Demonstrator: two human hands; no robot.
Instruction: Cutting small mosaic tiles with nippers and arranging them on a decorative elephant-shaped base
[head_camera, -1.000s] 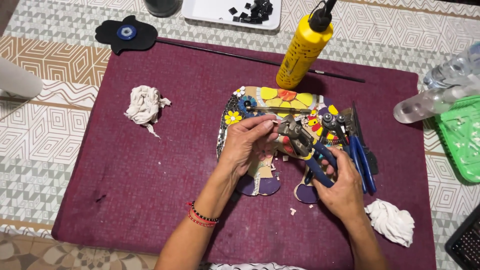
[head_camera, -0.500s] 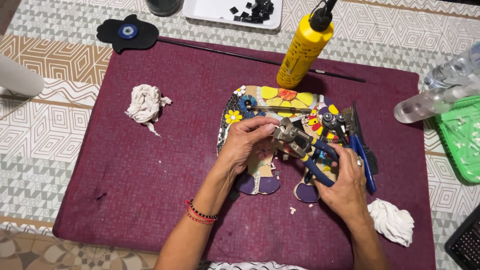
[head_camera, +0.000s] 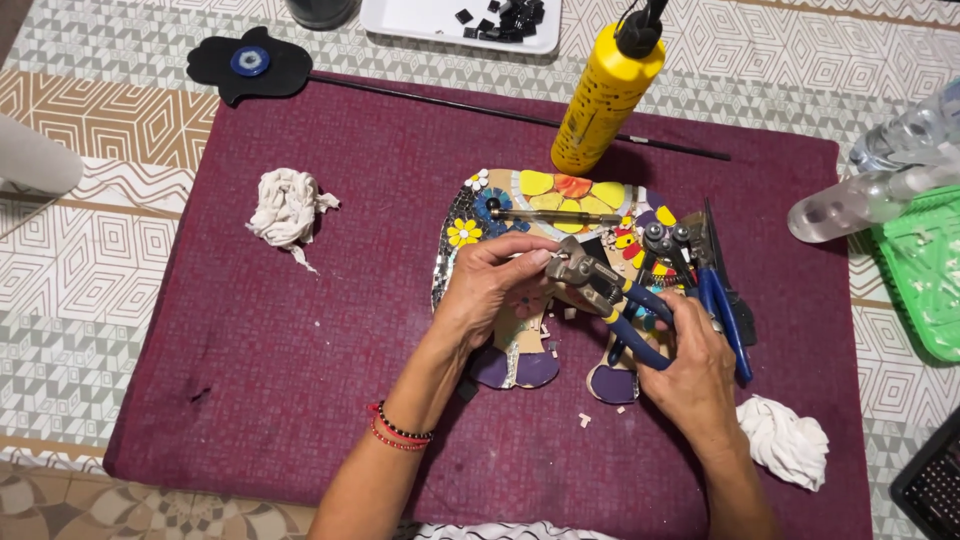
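Right hand (head_camera: 690, 365) clamped on blue-handled nippers (head_camera: 605, 295); left hand (head_camera: 495, 290) pinches small tile piece at jaws, over mosaic (head_camera: 560, 200). Squeeze steadily, support piece.

One head-worn camera looks steeply down, close, onto the maroon mat (head_camera: 300, 330) covering the desk (head_camera: 90, 260).

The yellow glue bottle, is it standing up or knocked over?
Upright: the yellow bottle stands on the dark red mat, black nozzle on top.
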